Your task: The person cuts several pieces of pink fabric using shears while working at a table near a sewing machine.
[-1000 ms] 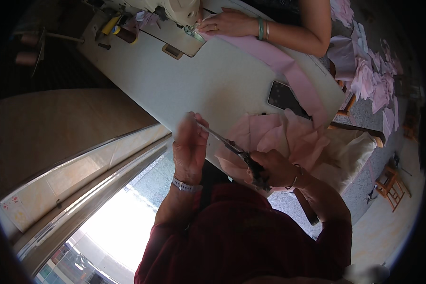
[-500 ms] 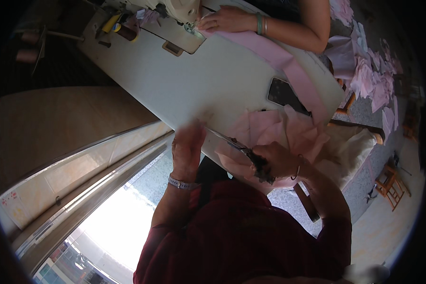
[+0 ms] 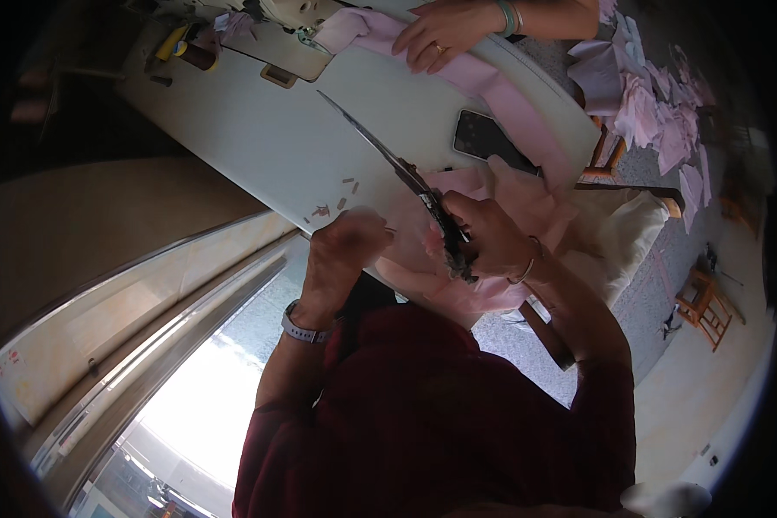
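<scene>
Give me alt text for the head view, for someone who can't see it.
A person's right hand holds long dark metal scissors above a pale table and sheer pink fabric; the blurred left hand is near small brownish scraps. Another person's hand touches a long pink cloth strip.

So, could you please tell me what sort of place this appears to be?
Probably a sewing workshop: a sewing machine and a strip of pink cloth are on the table, and the person's right hand holds scissors.
</scene>
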A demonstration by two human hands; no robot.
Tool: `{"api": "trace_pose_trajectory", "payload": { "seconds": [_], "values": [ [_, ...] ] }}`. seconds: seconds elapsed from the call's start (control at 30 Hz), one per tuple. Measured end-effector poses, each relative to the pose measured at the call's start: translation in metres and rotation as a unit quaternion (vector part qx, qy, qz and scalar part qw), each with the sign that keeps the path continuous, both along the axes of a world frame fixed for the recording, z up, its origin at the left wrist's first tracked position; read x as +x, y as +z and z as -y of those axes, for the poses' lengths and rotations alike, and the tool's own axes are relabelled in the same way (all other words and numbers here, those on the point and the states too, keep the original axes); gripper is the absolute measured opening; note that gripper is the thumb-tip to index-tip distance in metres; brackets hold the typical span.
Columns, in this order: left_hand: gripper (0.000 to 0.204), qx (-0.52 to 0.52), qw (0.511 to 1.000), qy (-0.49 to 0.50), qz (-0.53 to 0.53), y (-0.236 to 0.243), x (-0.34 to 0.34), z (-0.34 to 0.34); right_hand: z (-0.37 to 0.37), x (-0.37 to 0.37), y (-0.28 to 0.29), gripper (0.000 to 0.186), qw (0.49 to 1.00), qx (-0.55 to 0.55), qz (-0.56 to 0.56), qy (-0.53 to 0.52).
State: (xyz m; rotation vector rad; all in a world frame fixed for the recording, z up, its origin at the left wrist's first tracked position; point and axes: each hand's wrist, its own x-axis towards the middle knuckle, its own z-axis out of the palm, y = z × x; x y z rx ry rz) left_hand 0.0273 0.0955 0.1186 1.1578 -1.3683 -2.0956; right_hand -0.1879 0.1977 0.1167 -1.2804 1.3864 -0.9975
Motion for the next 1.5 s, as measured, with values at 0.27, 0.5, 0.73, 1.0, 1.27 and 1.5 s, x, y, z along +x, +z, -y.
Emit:
{"api": "trace_pose_trajectory", "payload": {
  "seconds": [0.27,0.5,0.73,1.0,1.27,1.5],
  "values": [
    [0.011,-0.176,0.974,-0.142,-0.015,-0.005,-0.013,-0.014,-0.003,0.004,0.014,0.037,0.997,0.066,0.032,-0.014],
    [0.012,-0.227,0.961,-0.152,0.053,0.012,-0.028,-0.022,-0.006,0.005,0.009,0.036,0.996,-0.027,-0.076,-0.044],
    [0.013,-0.265,0.949,-0.163,0.055,0.012,-0.034,-0.026,-0.008,0.007,0.008,0.037,0.991,-0.064,-0.087,-0.078],
    [0.014,0.035,0.993,-0.048,-0.1,0.006,-0.031,-0.03,-0.009,0.005,0.01,0.033,0.991,-0.036,-0.03,-0.126],
    [0.015,0.119,0.985,0.034,-0.117,0.008,-0.036,-0.04,-0.008,0.007,0.009,0.026,0.983,-0.022,0.076,-0.164],
    [0.009,0.055,0.992,0.028,-0.107,0.007,-0.034,-0.033,-0.004,0.003,0.01,0.025,0.981,-0.068,0.061,-0.168]
  ]
}}
